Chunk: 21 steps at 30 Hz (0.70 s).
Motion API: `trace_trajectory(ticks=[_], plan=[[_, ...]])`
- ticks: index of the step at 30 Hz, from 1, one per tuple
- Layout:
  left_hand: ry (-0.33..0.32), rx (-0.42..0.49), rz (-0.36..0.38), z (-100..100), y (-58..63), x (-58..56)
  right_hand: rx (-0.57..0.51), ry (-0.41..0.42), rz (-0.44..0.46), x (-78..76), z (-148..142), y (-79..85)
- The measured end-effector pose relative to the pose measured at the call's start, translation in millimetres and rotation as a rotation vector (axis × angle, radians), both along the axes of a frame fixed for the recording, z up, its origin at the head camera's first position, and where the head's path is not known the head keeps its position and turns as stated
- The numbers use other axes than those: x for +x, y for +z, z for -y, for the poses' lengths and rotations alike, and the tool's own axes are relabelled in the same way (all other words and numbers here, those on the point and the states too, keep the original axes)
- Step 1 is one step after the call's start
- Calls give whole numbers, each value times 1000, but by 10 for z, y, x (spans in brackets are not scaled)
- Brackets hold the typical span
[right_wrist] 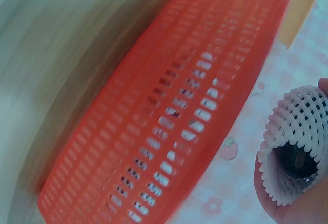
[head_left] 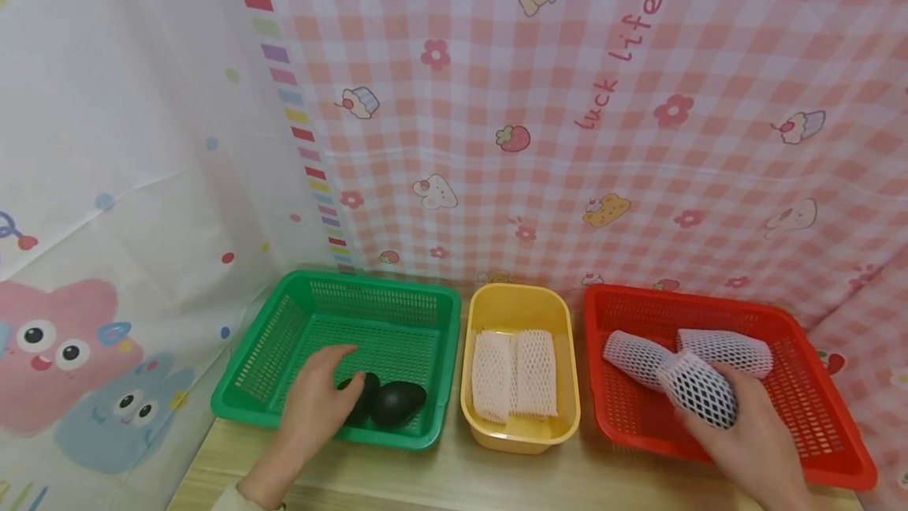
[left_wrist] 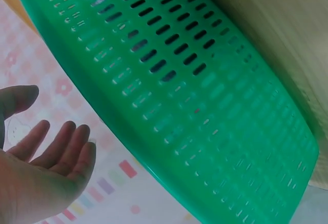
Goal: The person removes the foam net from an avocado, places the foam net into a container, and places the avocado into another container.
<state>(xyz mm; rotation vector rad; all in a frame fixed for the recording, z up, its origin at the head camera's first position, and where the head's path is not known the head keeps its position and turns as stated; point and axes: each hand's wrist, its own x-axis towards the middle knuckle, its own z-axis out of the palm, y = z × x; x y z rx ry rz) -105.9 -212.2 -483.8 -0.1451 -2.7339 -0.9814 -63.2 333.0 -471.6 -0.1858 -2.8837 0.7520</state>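
Observation:
Over the red basket (head_left: 826, 416), my right hand (head_left: 759, 436) grips an avocado in a white foam net (head_left: 698, 389). The right wrist view shows the dark avocado end (right_wrist: 296, 160) through the open end of the foam net (right_wrist: 302, 111). Below that hand lie a netted piece (head_left: 638, 359) and a second netted piece (head_left: 727, 351). My left hand (head_left: 319, 393) is above the green basket (head_left: 266, 408), its fingers loosely spread and holding nothing in the left wrist view. Beside it, one dark avocado (head_left: 399, 404) is in plain sight; another avocado (head_left: 366, 400) is partly hidden by the fingers.
A yellow bin (head_left: 521, 444) stands between the two baskets, with flat foam nets (head_left: 537, 373) in two stacks inside. All three stand on a wooden table (head_left: 397, 479). A pink checked cloth (head_left: 496, 180) hangs close behind them, and a white printed cloth (head_left: 142, 219) hangs at left.

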Motion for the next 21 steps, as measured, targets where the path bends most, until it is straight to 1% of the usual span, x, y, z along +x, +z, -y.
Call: trace_trajectory(ticks=[5,8,11,17,21], plan=[[-26,34,2,-58,-6,31,-46,2,-22,96,158,-7],[-48,48,-18,-92,-9,47,-72,6,-31,146,252,-21],[-71,62,-52,-128,-14,65,-95,29,-64,185,337,-51],[-131,80,-140,-213,-24,109,-118,82,-172,262,520,-124],[-170,74,-193,-256,-52,137,-128,100,-187,316,664,-159]])
